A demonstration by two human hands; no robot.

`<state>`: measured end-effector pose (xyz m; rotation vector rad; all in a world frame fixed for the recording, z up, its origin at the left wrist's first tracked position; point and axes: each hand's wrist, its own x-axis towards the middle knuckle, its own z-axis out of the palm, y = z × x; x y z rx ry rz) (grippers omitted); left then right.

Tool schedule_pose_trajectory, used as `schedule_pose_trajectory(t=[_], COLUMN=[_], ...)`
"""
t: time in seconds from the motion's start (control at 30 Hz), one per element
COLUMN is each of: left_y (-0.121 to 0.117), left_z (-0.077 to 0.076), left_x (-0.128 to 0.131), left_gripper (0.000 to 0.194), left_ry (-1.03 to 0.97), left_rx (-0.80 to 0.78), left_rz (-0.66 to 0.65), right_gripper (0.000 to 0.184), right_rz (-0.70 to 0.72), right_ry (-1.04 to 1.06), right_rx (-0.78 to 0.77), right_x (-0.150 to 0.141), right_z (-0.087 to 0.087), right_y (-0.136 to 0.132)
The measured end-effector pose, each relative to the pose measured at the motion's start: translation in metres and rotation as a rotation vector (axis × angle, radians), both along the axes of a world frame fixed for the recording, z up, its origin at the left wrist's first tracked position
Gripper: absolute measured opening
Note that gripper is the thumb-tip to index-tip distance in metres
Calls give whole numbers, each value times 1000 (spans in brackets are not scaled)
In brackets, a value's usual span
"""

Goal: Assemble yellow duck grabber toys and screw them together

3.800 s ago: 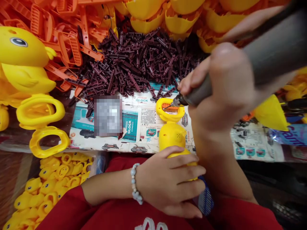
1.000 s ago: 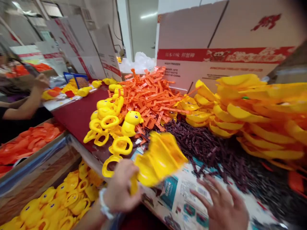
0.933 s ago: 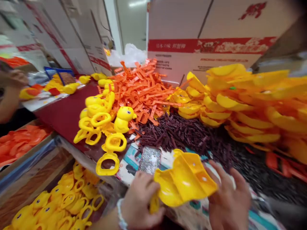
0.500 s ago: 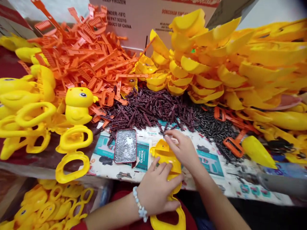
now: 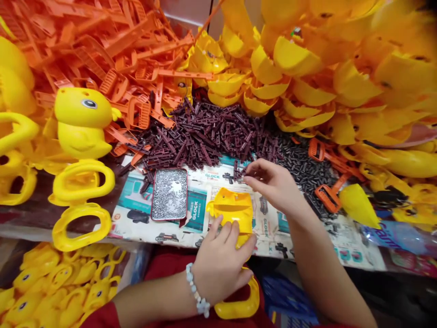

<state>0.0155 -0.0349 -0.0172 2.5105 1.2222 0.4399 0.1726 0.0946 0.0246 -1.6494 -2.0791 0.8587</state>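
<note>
My left hand (image 5: 227,257), with a beaded bracelet on the wrist, holds a yellow plastic duck shell half (image 5: 235,207) at the table's front edge. The shell lies hollow side up, its ring handle (image 5: 239,303) below my palm. Beyond it, my right hand (image 5: 273,184) is closed in a pinch at the near edge of a pile of small maroon plastic pieces (image 5: 205,141). A maroon plastic piece (image 5: 239,171) shows at its fingertips; they partly hide it. Left of the shell stands a shallow tin of tiny metal screws or pins (image 5: 170,196).
Orange plastic parts (image 5: 112,50) are heaped at the back left, stacked yellow shells (image 5: 307,86) at the back right. Small black pieces (image 5: 303,168) lie on the right. An upright duck (image 5: 83,120) stands at left, above a box of yellow parts (image 5: 61,282).
My right hand has moved away from the shell to the maroon pieces. My left hand stays on the shell. The camera view has tilted down and come closer.
</note>
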Motion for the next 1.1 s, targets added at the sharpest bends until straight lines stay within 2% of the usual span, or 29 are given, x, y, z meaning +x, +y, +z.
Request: schedule_pose_trajectory(t=[0.13, 0.2, 0.3, 0.4, 0.5, 0.6, 0.83, 1.1], left_y=[0, 1, 1, 1, 2, 2, 3, 1], left_z=[2, 4, 5, 5, 5, 4, 5, 3], left_x=[4, 5, 6, 7, 8, 9, 8, 8], left_gripper=[61, 60, 59, 60, 60, 60, 57, 60], left_ry=[11, 14, 28, 39, 36, 31, 10, -17], left_rx=[13, 12, 18, 23, 10, -3, 15, 8], left_rz=[17, 20, 27, 23, 17, 20, 18, 31], right_gripper=[18, 16, 3, 11, 24, 34, 35, 40], right_rz=[3, -21, 91, 245, 264, 261, 342, 354], right_ry=[491, 599, 492, 279, 23, -140, -199, -172], right_rx=[14, 72, 87, 194, 439, 552, 637, 558], right_x=[5, 2, -3, -8, -13, -18, -23, -26], right_z=[-2, -6, -7, -2, 0, -2, -7, -21], right_y=[-29, -35, -37, -37, -38, -38, -39, -37])
